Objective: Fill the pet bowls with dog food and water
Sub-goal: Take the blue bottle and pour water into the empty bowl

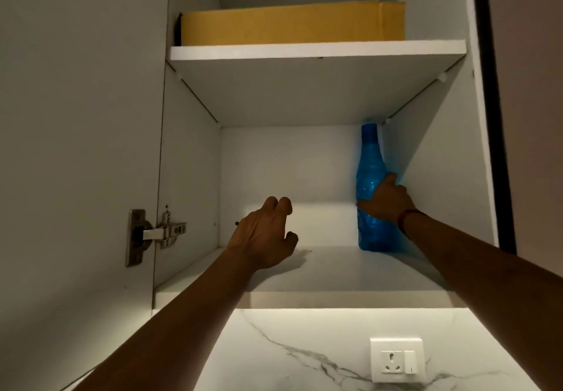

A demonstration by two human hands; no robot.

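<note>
A tall blue plastic bottle stands upright at the back right corner of the lower shelf in an open white wall cabinet. My right hand is wrapped around the bottle's middle. My left hand hovers over the left part of the same shelf, fingers loosely curled and holding nothing. No pet bowls or dog food are in view.
A flat cardboard box lies on the upper shelf. The open cabinet door with its metal hinge is at the left. Below the cabinet is a marble wall with a white socket.
</note>
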